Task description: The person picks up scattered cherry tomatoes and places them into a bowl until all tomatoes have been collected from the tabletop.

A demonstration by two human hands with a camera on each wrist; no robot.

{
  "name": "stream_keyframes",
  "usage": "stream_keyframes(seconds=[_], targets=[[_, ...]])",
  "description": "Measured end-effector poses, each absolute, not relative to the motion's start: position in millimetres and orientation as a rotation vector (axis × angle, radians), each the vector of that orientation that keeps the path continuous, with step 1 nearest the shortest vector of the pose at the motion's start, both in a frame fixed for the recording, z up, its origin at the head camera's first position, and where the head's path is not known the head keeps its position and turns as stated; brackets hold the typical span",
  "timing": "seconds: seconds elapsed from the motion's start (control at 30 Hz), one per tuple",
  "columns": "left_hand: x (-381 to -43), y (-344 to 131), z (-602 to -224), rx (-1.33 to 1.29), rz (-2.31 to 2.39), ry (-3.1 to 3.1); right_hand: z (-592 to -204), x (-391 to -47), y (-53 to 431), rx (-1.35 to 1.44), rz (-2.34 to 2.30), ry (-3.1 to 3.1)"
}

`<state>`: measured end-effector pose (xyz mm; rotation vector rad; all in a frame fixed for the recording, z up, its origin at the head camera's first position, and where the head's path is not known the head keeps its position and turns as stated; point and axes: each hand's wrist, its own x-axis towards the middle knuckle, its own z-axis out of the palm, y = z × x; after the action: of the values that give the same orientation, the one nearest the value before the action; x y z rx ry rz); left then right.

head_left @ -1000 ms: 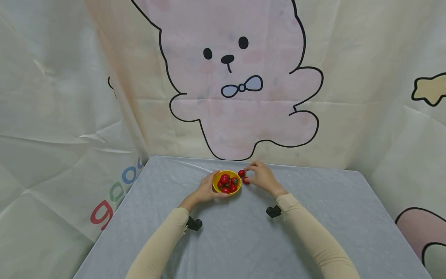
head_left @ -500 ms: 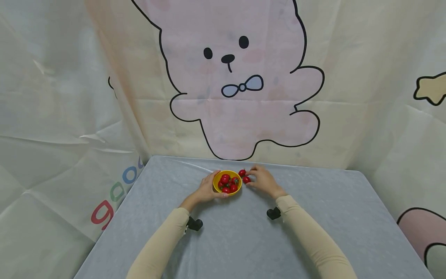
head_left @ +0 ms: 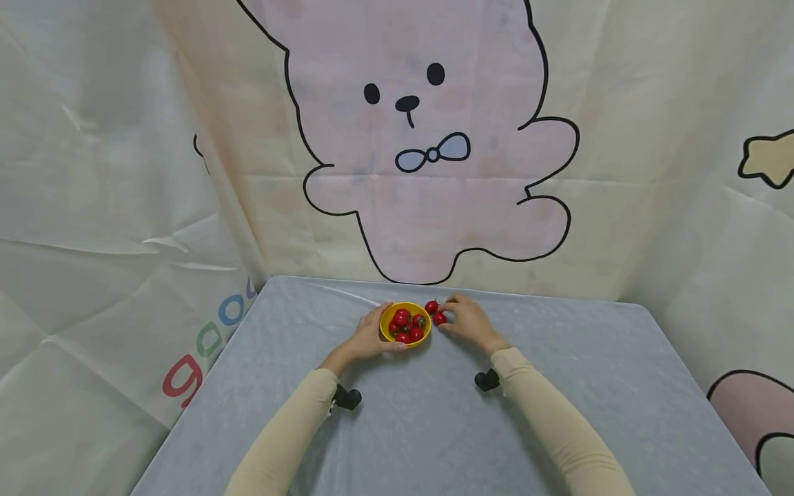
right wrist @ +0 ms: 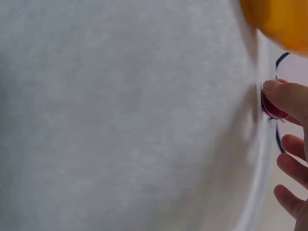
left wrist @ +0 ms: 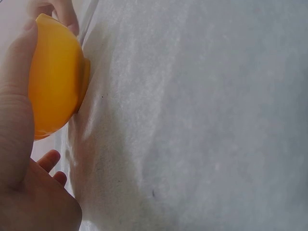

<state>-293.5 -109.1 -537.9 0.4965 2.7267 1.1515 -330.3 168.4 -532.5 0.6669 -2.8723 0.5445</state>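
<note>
A yellow bowl (left wrist: pixel 55 77) holding several red cherry tomatoes (head_left: pixel 402 317) stands near the far edge of the table. My left hand (head_left: pixel 367 339) grips the bowl's left side, its thumb along the near wall. Right of the bowl, two more cherry tomatoes lie close together, a farther tomato (head_left: pixel 431 306) and a nearer tomato (head_left: pixel 440 319). My right hand (head_left: pixel 470 322) pinches the nearer one between thumb and fingers. In the right wrist view the thumb presses on this tomato (right wrist: pixel 272 108), while the other fingers are spread below it.
A pale grey cloth covers the table (head_left: pixel 422 427). Behind its far edge hangs a cream curtain (head_left: pixel 602 227) printed with a pink bear. Another curtain (head_left: pixel 93 289) with coloured letters runs along the left side. Each wrist carries a small black mount.
My right hand has lowered slightly toward me, and its fingers have closed on the nearer tomato. The left hand and bowl have stayed in place.
</note>
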Motion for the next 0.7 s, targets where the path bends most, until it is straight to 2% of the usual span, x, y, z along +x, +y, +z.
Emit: stream_keyframes(seconds=[0.7], targets=[[-294.5, -114.5, -539.6, 0.512, 1.13, 2.732, -488.5, -314.4, 141.1, 0.744, 0.602, -2.745]])
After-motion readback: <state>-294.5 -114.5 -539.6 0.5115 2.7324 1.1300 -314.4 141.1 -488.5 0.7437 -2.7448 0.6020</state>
